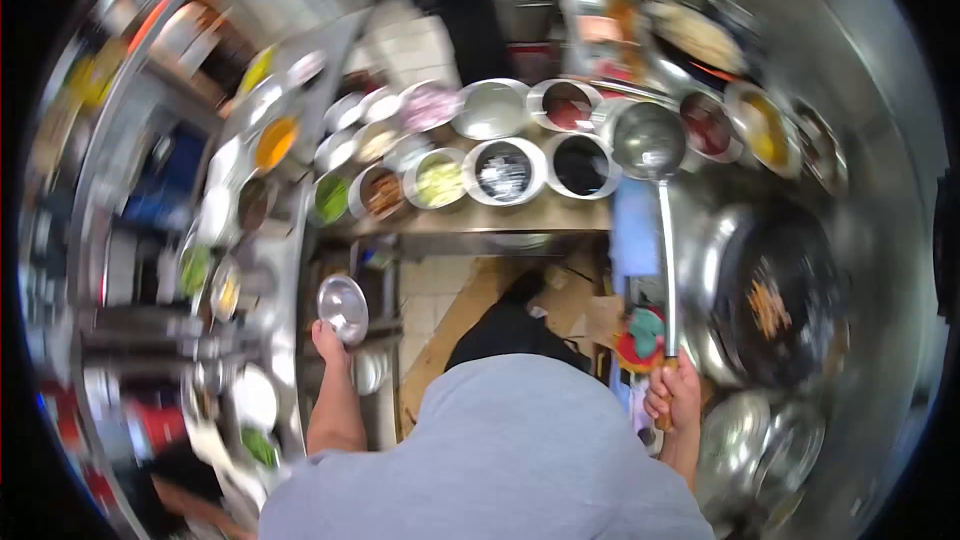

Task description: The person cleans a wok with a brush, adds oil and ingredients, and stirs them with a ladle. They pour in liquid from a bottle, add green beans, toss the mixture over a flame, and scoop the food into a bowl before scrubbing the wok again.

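Presently, item one: a long-handled steel ladle [649,140], gripped by the right hand [675,395], fingers wrapped tight round the wooden handle end; the bowl is carried far ahead of the grip, over the row of seasoning bowls [505,172], a reach the long shaft allows. Item two: a small steel dish [343,307], pinched at its near rim by the left hand [327,342] and tilted up, its hollow turned toward the wearer. Item three: a dark wok [775,305], set just outward of the right grip, holding orange scraps; stacked steel basins [745,440] lie beside that wrist
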Tool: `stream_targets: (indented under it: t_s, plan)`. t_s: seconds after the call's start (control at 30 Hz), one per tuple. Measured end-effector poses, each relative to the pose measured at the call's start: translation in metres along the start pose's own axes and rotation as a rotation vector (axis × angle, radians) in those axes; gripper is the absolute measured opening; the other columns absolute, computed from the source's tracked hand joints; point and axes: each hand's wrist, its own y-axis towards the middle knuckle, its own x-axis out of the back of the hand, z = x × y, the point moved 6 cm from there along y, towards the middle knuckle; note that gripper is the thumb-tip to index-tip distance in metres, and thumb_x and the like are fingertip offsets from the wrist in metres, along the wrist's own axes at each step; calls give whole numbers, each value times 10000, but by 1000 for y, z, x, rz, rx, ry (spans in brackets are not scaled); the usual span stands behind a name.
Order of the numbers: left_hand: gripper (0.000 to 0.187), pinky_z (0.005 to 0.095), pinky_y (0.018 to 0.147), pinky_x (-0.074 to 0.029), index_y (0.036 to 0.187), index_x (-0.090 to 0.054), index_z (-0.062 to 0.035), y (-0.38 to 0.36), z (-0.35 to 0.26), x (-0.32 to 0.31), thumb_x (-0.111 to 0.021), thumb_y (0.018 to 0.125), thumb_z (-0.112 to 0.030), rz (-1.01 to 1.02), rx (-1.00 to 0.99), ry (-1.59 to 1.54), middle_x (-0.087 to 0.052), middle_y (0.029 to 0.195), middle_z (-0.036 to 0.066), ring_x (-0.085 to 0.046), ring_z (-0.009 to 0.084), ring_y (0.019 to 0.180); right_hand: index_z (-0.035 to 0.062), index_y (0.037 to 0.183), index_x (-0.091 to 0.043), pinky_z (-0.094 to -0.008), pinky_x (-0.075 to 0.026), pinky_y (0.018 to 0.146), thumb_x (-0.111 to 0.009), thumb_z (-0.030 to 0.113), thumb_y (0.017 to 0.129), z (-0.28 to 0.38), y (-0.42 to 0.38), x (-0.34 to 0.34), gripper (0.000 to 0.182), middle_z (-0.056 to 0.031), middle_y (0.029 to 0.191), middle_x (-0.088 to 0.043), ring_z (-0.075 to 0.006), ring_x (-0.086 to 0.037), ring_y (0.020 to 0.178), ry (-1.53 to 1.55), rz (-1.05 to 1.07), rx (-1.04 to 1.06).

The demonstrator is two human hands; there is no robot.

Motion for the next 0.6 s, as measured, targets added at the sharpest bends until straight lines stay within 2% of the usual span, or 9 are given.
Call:
stream_targets:
  t_s: [0.07, 0.13, 0.2, 0.27, 0.3, 0.37, 0.47, 0.53, 0.6]
  plan:
    - [273, 374, 669, -524, 1029, -569, 3, -18, 5, 97, -502, 778, -81, -391, -29, -102, -607, 946, 124, -621, 238, 815, 97, 1350, -323, -218, -343, 316, -482, 143, 941, 5, 29, -14, 441, -1, 612, -386, -54, -359, 369, 35, 18, 20]
    - [311, 383, 612, -520, 1067, -546, 10, -29, 35, 187, -513, 780, -106, -716, -74, -25, -605, 936, 124, -621, 256, 778, 93, 1373, -300, -218, -332, 297, -468, 134, 943, 7, 52, -33, 464, 11, 610, -365, -51, -340, 361, -2, 104, 21]
    - [312, 347, 529, -484, 1074, -518, -1, -58, 37, 214, -538, 779, -102, -992, -8, -221, -600, 910, 116, -603, 239, 723, 90, 1391, -280, -217, -334, 294, -464, 128, 945, 7, 64, -42, 484, 11, 609, -363, -51, -334, 358, 20, 134, -3]
    - [305, 308, 490, -445, 1093, -486, -29, -76, 18, 211, -545, 802, -97, -966, 100, -290, -587, 896, 116, -579, 210, 675, 86, 1399, -267, -215, -336, 293, -456, 124, 948, 11, 71, -49, 491, 10, 607, -359, -51, -332, 356, -57, 144, -13]
    - [305, 308, 490, -445, 1093, -486, -29, -77, 21, 215, -545, 802, -97, -989, 93, -316, -587, 896, 116, -579, 210, 675, 83, 1398, -267, -214, -337, 292, -457, 129, 950, 11, 71, -48, 489, 9, 607, -358, -53, -332, 353, -87, 169, -23]
    - [254, 291, 486, -441, 1083, -461, -44, -63, 20, 213, -522, 840, -88, -860, 61, -439, -578, 882, 122, -574, 201, 668, 81, 1398, -265, -214, -335, 292, -459, 132, 950, 13, 72, -53, 491, 8, 606, -360, -54, -333, 352, -113, 197, -49]
    - [222, 287, 487, -446, 1073, -458, -46, -47, 12, 199, -506, 859, -83, -789, 49, -508, -575, 873, 124, -563, 211, 650, 69, 1399, -254, -212, -334, 297, -461, 136, 951, 17, 68, -62, 499, 6, 605, -365, -55, -334, 349, -160, 201, -76]
    - [211, 296, 502, -455, 1041, -458, -18, -37, 5, 202, -526, 850, -74, -825, -12, -591, -577, 850, 125, -575, 227, 682, 71, 1405, -242, -212, -334, 302, -458, 133, 951, 18, 62, -65, 506, 3, 605, -365, -57, -335, 349, -183, 175, -70]
    - [216, 309, 515, -473, 1030, -469, 25, -37, -18, 226, -539, 844, -60, -951, -246, -627, -577, 843, 127, -590, 230, 732, 72, 1398, -255, -212, -343, 311, -458, 140, 956, 17, 57, -63, 491, 5, 609, -365, -54, -336, 355, -195, 178, -57]
